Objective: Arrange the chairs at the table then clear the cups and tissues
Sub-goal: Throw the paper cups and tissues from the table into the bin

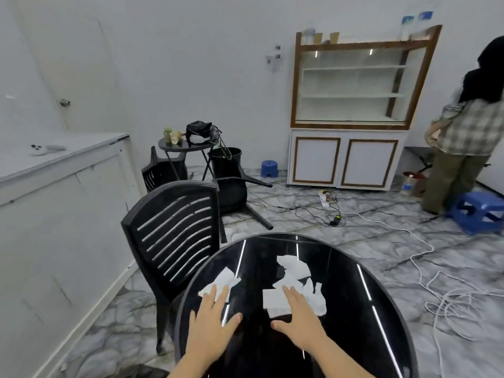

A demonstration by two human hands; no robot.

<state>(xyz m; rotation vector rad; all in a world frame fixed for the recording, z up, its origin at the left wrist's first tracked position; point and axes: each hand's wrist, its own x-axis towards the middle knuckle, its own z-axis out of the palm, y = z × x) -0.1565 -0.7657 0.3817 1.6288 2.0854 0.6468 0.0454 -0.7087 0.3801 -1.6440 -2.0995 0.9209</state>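
Observation:
A round glossy black table (354, 309) fills the lower middle. Several white tissues lie on it: one at the left (225, 279), a heap at the centre right (294, 268). My left hand (210, 320) is flat and open, fingertips on the left tissue. My right hand (300, 315) is flat and open, fingers over the tissue heap's near edge. A black slatted chair (177, 236) stands upright against the table's left side. Another black chair (234, 195) lies tipped on the floor behind it. Paper cups (174, 137) stand on a small far table (185, 145).
A white counter (62, 170) runs along the left. A third black chair (161, 173) leans by the small table, with a black bin (226, 162) beside it. Cables and white cord (436, 290) cross the floor at right. A person (463, 137) stands near blue stools (480, 211) and a cabinet (351, 113).

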